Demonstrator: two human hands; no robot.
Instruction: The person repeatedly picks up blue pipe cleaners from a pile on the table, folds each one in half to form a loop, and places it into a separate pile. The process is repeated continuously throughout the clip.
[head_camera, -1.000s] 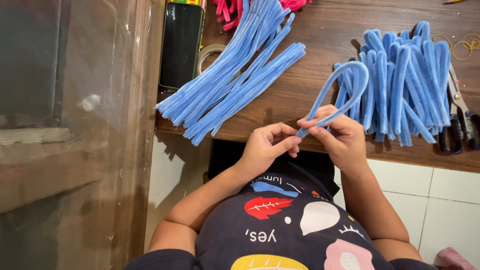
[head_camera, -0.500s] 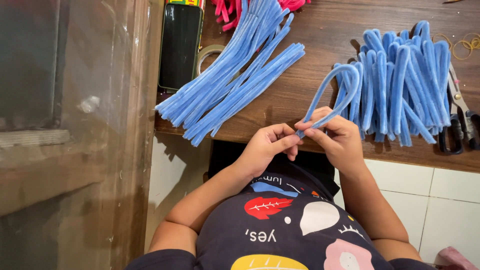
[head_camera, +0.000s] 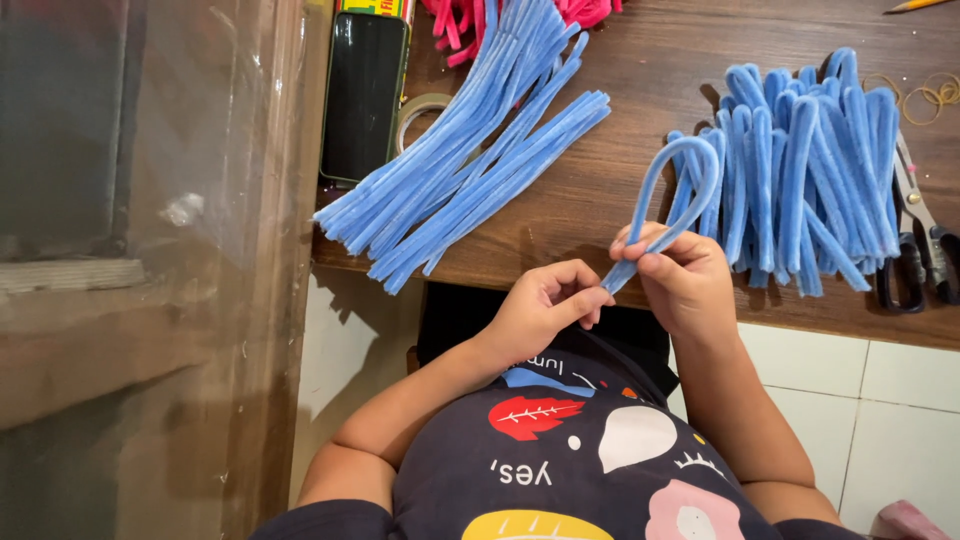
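- Since the earlier frames, little had shifted in the head view: both hands had stayed at the near edge of the surface (head_camera: 620, 205), and the looped blue pipe cleaner (head_camera: 672, 190) had kept its arch, with only the fingers working a little at its lower ends.
- Head view, right hand (head_camera: 685, 285): its grip was closed on the two lower ends of the looped blue pipe cleaner, thumb and fingers pinching them together just off the surface edge, while the loop rose over the wood.
- Head view, left hand (head_camera: 545, 305): its fingers were curled, and the fingertips met the very tips of the same pipe cleaner beside the right hand, a light pinch rather than a full clasp.
- Head view, around them: a pile of bent blue pipe cleaners (head_camera: 800, 170) lay just behind the right hand; a fan of straight blue pipe cleaners (head_camera: 470, 150) lay well to the left.
- Scissors (head_camera: 920, 235) rested at the right of the bent pile, rubber bands (head_camera: 925, 95) beyond them.
- A black phone (head_camera: 365, 95) and a tape roll (head_camera: 420, 110) sat by the straight ones, pink pipe cleaners (head_camera: 460, 20) at the far edge.
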